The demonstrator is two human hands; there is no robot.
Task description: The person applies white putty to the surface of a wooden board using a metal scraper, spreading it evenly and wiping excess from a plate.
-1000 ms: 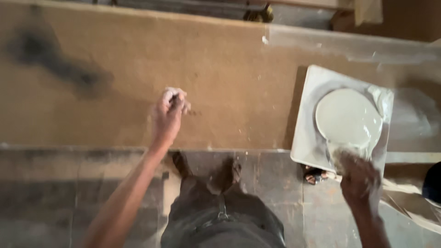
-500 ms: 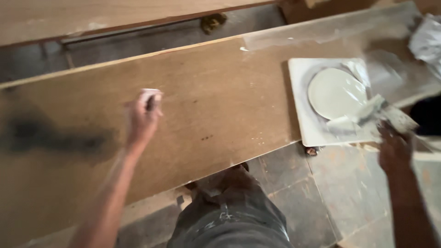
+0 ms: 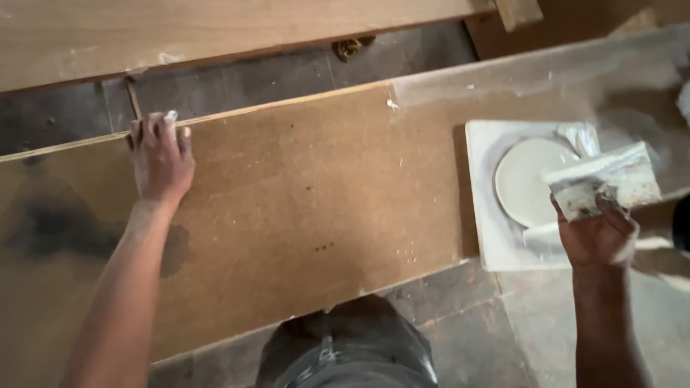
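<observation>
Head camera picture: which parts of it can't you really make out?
- What the left hand pinches at the board edge: fingers cover it.
- Handle of the scraper: hidden in the right hand.
- White slab: partly behind scraper and hand.
- Dark thing at the right: cut by the frame.

Setting: woodworking or finishing workshop. Evidence: long brown fibreboard panel (image 3: 302, 208) laid flat as work surface; second timber board (image 3: 215, 29) parallel beyond it; dusty grey stone floor (image 3: 460, 323); white square tile (image 3: 489, 237) carrying a mound of pale filler paste (image 3: 528, 179); paste-smeared wide putty knife (image 3: 604, 179).
</observation>
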